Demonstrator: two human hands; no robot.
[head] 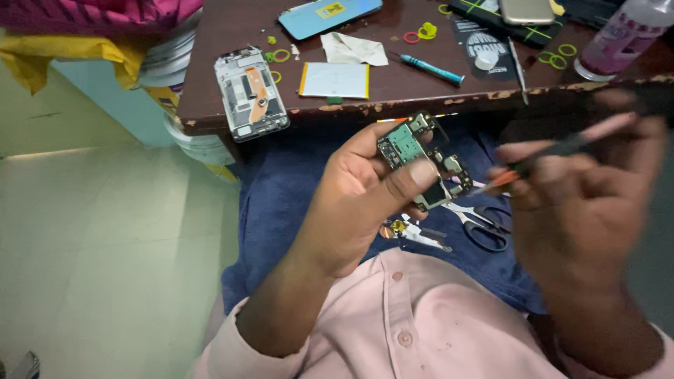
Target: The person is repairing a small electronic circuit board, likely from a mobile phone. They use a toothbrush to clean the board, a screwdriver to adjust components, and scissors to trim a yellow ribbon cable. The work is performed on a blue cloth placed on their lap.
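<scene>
The right hand [583, 210] is motion-blurred, so its finger positions are only roughly readable; it appears closed around a thin dark tool with an orange tip [554, 151], the far end of which smears out of focus; the tip lies just beside the circuit board [421, 158], and contact cannot be confirmed. The left hand [358, 200] grips that green board between thumb and curled fingers, held above the lap, below the table edge; the thumb covers part of the board. The dark wooden table [232, 77] has a chipped front edge and is cut off at the top of the view; on it lie an opened phone frame [250, 92], a flat white battery [335, 79], a blue-handled screwdriver [430, 69] and small coloured rings [420, 32]; a clear bottle [621, 35] at the right corner is cropped and its contents cannot be made out. Scissors [484, 224] rest on blue cloth [281, 203] across the lap; the floor [105, 245] is pale tile.
</scene>
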